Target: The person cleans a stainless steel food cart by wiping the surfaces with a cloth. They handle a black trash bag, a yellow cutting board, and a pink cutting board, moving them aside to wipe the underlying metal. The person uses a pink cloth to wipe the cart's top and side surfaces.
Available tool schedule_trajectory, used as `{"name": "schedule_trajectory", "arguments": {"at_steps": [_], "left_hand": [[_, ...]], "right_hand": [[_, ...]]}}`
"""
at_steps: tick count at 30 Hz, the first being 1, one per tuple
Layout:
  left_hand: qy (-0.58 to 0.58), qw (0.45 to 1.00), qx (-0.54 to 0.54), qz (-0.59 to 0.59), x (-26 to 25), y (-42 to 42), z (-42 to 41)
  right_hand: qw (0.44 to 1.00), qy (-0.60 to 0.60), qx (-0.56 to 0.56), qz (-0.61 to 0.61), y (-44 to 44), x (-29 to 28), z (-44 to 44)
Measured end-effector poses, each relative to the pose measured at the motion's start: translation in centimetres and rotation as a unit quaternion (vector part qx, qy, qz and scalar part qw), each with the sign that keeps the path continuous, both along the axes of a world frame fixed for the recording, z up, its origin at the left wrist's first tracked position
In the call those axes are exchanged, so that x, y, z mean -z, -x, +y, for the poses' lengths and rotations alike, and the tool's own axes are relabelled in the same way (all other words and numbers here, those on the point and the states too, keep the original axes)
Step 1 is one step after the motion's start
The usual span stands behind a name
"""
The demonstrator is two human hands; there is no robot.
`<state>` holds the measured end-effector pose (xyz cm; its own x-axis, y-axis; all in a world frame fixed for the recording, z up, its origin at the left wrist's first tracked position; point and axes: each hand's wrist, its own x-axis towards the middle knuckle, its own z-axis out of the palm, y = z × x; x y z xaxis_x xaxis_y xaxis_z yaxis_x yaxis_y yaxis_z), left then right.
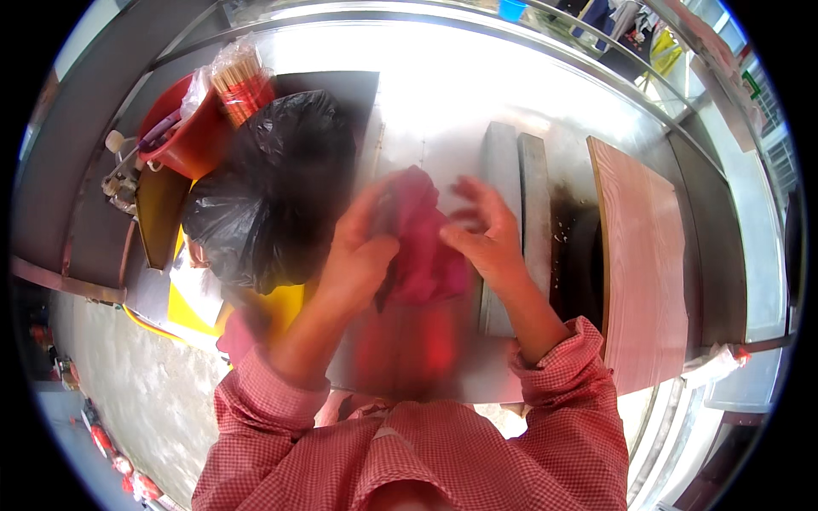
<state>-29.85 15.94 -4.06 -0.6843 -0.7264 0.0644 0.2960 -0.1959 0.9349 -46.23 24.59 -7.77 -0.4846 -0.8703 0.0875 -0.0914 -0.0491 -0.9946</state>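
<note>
A crumpled magenta cloth, blurred, is between my two hands above a shiny metal worktop. My left hand is closed around the cloth's left side, together with something dark whose kind I cannot tell. My right hand has its fingers spread, with the thumb at the cloth's right edge; whether it grips the cloth I cannot tell. Below the cloth, a red patch shows on the metal surface near my body. A black plastic bag, bulging, lies just left of my left hand.
At the upper left, a red plastic bucket stands beside wrapped bundled sticks. Two grey bars lie right of my hands, then a dark opening and a wood-grain board. Something yellow shows under the bag.
</note>
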Motion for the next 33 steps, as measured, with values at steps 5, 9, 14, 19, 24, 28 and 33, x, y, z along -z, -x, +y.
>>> {"name": "schedule_trajectory", "arguments": {"at_steps": [5,9,14,19,24,28,33], "left_hand": [[0.112,0.993,-0.035,-0.020,0.8,3.5,-0.1],[0.315,0.934,0.038,-0.166,0.6,5.5,0.9],[0.534,0.816,-0.057,-0.214,1.1,3.2,3.3],[0.397,0.856,0.010,-0.330,8.4,-7.7,7.4],[0.443,0.759,-0.149,-0.453,14.6,-14.3,8.6],[0.480,0.689,-0.187,-0.511,17.1,-13.0,9.1],[0.428,0.708,-0.184,-0.531,16.0,-12.5,8.9]], "right_hand": [[0.955,0.033,-0.076,-0.284,0.9,1.8,-0.6],[0.856,0.022,-0.070,-0.511,1.4,0.0,-1.2],[0.856,0.071,-0.063,-0.508,5.6,1.7,-4.7],[0.893,0.159,-0.030,-0.420,12.4,0.3,-10.3],[0.937,0.129,0.078,-0.316,17.1,1.0,-17.0],[0.951,0.111,0.187,-0.218,19.7,8.7,-24.4],[0.967,0.063,0.233,-0.084,20.3,15.4,-31.6]]}}
